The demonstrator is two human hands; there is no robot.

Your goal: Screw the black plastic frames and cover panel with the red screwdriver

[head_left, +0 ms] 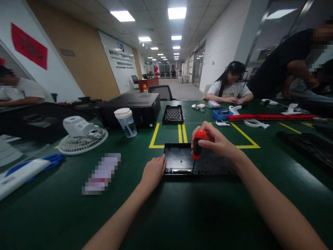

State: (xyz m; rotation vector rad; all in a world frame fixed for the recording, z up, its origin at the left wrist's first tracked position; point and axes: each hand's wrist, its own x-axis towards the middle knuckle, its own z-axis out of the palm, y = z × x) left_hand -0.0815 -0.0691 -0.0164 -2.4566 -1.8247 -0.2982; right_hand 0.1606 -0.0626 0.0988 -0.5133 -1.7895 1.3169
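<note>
In the head view, I count the clock from the middle of my black panel (209, 167), which lies flat before me on the green table (59, 215), inner face up. My right hand (209, 139) has its fingers wrapped round a red-and-black screwdriver (199, 144), leaning slightly, its shaft reaching down to the near rim at seven o'clock. My left hand (153, 170) touches the panel's edge at nine; whether those fingers pinch it or merely rest there, I cannot tell.

A pale strip (182, 171) lies along the rim at eight, just beside the driver's tip; I take it to be in position already. The driving at this spot I judge under way and unfinished, as the tip is at the rim. Whatever sits beneath it is too small to make out, so I cannot count fastenings done or left. A small dark tray (173, 114) stands apart at eleven.
</note>
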